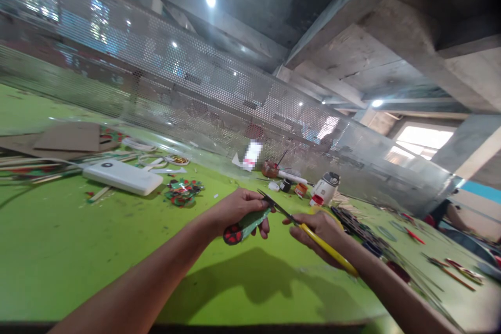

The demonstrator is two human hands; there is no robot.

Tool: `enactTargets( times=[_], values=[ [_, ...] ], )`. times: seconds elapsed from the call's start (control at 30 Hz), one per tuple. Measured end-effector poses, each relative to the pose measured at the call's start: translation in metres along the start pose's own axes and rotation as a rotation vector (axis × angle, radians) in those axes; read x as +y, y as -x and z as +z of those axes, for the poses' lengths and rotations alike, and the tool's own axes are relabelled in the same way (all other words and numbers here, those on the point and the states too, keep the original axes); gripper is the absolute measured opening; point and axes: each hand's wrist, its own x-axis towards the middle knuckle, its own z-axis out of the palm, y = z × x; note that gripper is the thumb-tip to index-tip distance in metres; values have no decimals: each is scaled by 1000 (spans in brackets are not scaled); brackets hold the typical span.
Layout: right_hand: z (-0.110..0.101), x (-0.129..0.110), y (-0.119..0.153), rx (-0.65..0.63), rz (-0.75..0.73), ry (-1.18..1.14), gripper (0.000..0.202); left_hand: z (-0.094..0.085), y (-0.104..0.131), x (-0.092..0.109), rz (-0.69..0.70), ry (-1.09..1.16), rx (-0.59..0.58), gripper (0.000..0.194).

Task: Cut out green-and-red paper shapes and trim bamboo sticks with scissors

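Note:
My left hand (238, 209) is closed around a green strip with a red and black rounded end (234, 235); its exact kind I cannot make out. In my right hand (323, 229) is a pair of scissors (326, 248) with yellow handles and dark blades. The blades reach left to the upper end of the strip, close by my left fingertips. Whether they touch the strip cannot be told. Both hands are above the green table (129, 261), and their shadow falls on it.
Left of my hands lie a white power bank (123, 176) with a cable, a pile of red and green scraps (183, 191) and cardboard (68, 138). Beyond them stand small paint jars (300, 190) and a white container (327, 188). Thin sticks and tools (450, 269) lie right. A perforated screen (188, 83) rises behind.

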Motion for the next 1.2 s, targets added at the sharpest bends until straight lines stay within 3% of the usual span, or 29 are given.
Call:
enactTargets(
  times=[0.23, 0.37, 0.6, 0.77, 0.87, 1.0, 1.2],
  values=[
    [1, -3, 1, -2, -10, -2, 34, -3, -2, -1, -16, 2, -10, 25],
    [7, 0, -1, 61, -36, 74, 34, -5, -2, -1, -9, 24, -17, 24],
    [16, 40, -13, 221, 46, 99, 30, -5, -2, -1, -17, 48, -6, 24],
    [22, 62, -16, 305, 41, -7, 34, -2, -3, -3, -15, 137, 91, 23],
    [28, 53, -14, 400, 57, -203, 40, 0, -3, -3, -17, 64, 178, 26],
    [33, 22, -14, 479, 87, -471, 45, 4, -5, -5, -20, -41, 211, 29],
    [54, -4, -30, 535, 115, -715, 49, 2, -13, -11, 39, 100, 350, 24]
  ],
)
